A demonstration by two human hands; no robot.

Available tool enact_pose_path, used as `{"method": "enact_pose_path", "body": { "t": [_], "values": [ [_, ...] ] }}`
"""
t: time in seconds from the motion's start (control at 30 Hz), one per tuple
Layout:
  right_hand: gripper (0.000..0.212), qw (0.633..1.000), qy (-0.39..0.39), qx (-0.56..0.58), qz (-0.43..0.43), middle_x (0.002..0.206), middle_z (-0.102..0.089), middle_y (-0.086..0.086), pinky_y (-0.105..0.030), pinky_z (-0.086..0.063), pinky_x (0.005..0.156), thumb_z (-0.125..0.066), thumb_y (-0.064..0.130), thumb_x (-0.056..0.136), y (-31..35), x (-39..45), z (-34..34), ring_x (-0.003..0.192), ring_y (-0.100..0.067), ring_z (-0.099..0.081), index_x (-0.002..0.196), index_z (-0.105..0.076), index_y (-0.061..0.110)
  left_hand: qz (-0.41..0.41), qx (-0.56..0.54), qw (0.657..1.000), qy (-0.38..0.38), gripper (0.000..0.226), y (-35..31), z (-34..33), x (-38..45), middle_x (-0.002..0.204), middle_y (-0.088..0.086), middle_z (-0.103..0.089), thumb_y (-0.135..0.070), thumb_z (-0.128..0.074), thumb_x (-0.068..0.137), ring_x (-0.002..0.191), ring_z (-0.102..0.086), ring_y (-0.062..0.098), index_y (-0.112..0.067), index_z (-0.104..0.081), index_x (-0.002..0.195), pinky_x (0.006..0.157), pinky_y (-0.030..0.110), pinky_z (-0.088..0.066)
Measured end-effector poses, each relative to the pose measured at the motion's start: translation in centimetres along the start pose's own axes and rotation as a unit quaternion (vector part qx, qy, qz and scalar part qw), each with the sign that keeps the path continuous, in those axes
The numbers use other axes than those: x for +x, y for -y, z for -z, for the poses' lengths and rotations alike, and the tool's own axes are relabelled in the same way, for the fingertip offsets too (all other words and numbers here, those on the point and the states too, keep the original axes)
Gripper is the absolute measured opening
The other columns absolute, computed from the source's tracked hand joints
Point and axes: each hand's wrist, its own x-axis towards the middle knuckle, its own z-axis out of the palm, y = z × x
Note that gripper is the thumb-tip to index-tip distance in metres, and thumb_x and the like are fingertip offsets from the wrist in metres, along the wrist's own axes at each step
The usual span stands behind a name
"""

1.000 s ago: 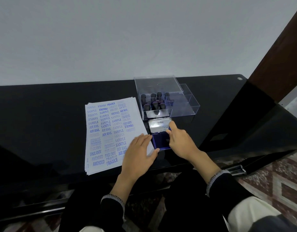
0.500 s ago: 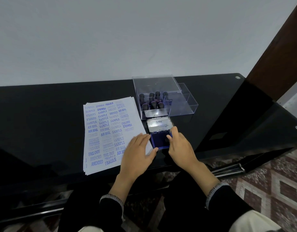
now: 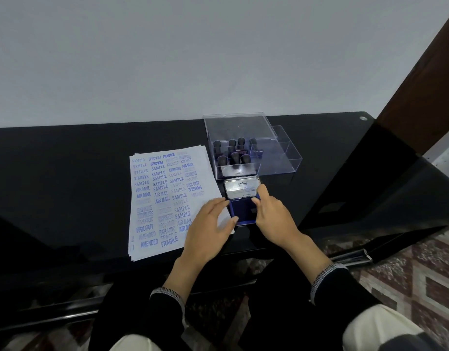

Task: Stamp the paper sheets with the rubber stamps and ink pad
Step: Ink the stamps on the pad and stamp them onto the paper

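Ink pad [image 3: 243, 202] open on the black tabletop [image 3: 66, 173], just right of the paper sheets [image 3: 167, 196]. Its silver lid [image 3: 241, 189] is hinged back, printed "Artline"; the smaller print under it is too fine to read. Dark blue pad surface faces up.

Top sheet is covered in blue stamped words: SAMPLE, FRAGILE, AIR MAIL, EXPRESS, FAX OUT, AMENDED. Several impressions are faint or upside down. Sheets lie in a slightly fanned stack.

Left hand [image 3: 210, 231] lies flat with fingers straight, on the stack's near right corner, thumb tip at the ink pad's left edge. It covers part of the stamped text.

Right hand [image 3: 274, 219] is at the pad's right side, index finger stretched to the lid's right edge, other fingers loosely curled over the pad; whether they pinch anything cannot be told.

Behind the pad, a clear plastic box [image 3: 269, 158] holds rubber stamps [image 3: 233, 154] with dark knob handles, standing upright in its left compartment.
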Motion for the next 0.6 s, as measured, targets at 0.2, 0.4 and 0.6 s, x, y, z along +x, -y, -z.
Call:
{"method": "enact_pose_path", "body": {
  "t": [0.2, 0.4, 0.6],
  "values": [
    [0.010, 0.999, -0.030, -0.042, 0.000, 0.071, -0.045, -0.002, -0.033, -0.039, 0.053, -0.043, 0.013, 0.099, 0.3, -0.7, -0.6, 0.066, -0.022, -0.047, 0.107, -0.037, 0.013, 0.118, -0.004, 0.982, -0.147, 0.028, 1.3, 3.8, 1.2, 0.137, -0.005, -0.052, -0.026, -0.056, 0.097, 0.128, -0.044, 0.013, -0.023, -0.061, 0.125, 0.106, 0.030, -0.033],
    [0.009, 0.999, -0.031, 0.005, -0.024, 0.074, -0.048, -0.003, -0.029, -0.039, 0.051, -0.041, 0.013, 0.099, -0.2, -1.0, -0.9, 0.065, -0.019, -0.050, 0.102, -0.034, 0.018, 0.190, 0.040, 0.953, -0.232, 0.029, 5.4, 8.1, 1.5, 0.132, 0.008, -0.056, -0.020, -0.060, 0.092, 0.128, -0.046, 0.027, -0.014, -0.064, 0.120, 0.107, 0.048, -0.040],
    [0.006, 0.989, -0.062, -0.131, 0.031, 0.079, -0.056, -0.003, -0.027, -0.031, 0.058, -0.047, 0.014, 0.098, 0.4, -1.2, -1.3, 0.068, -0.017, -0.040, 0.101, -0.048, 0.009, 0.231, 0.065, 0.946, -0.220, 0.039, 7.5, 9.4, 1.0, 0.141, 0.011, -0.050, -0.022, -0.058, 0.093, 0.144, -0.025, 0.030, -0.011, -0.057, 0.130, 0.115, 0.053, -0.027]
  ]
}}
